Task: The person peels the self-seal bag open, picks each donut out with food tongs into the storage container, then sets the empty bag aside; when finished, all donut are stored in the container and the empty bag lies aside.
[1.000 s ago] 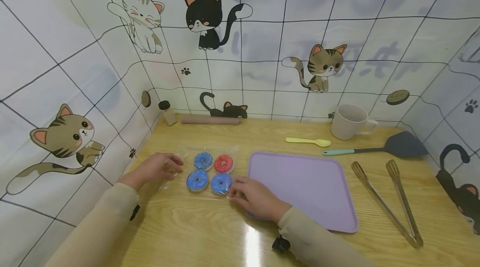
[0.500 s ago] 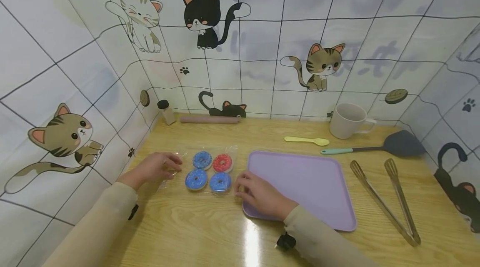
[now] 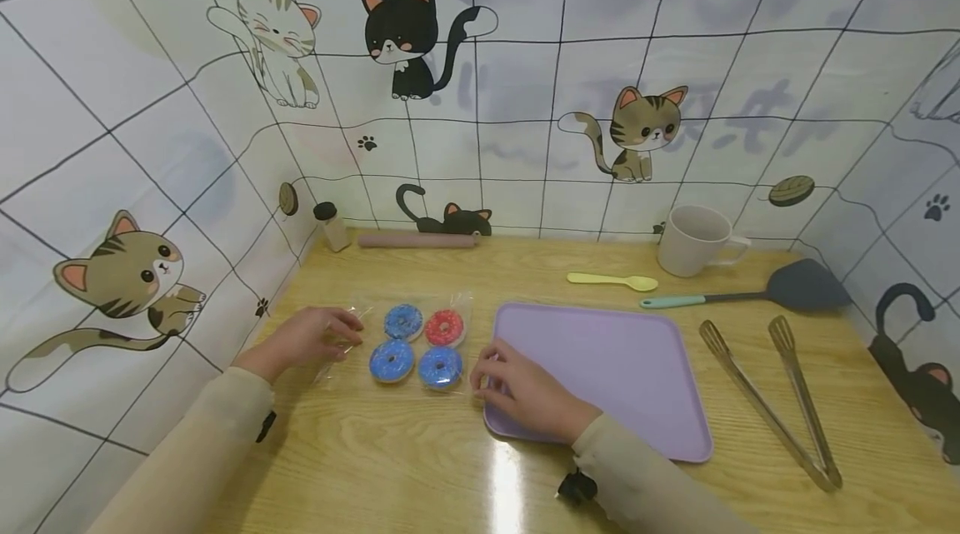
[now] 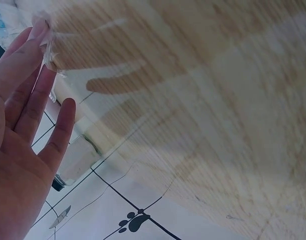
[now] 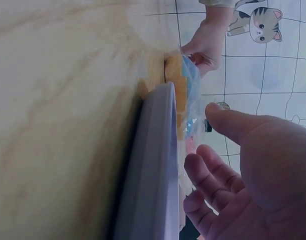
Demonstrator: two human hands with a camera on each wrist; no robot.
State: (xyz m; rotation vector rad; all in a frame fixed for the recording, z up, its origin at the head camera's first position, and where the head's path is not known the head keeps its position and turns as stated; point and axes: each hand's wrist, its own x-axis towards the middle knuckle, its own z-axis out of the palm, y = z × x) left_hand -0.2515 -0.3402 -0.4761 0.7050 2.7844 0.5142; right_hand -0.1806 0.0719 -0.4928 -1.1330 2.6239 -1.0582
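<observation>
A clear plastic bag lies on the wooden table with three blue-iced donuts and one red-iced donut inside. My left hand pinches the bag's left edge between thumb and forefinger; the left wrist view shows the crinkled film at the fingertips. To the right of the bag, my right hand hovers at the left rim of a lilac tray. Its fingers are loosely bent, and the right wrist view shows nothing between thumb and fingers.
Behind the tray lie a yellow spoon and a spatula, near a beige mug. Metal tongs lie spread at the right. A rolling pin and a black-capped shaker stand against the cat-print backdrop.
My right hand has moved a little right, away from the bag's right edge to the tray's left rim. My left hand stays at the bag's left edge, and the donuts lie as before.
</observation>
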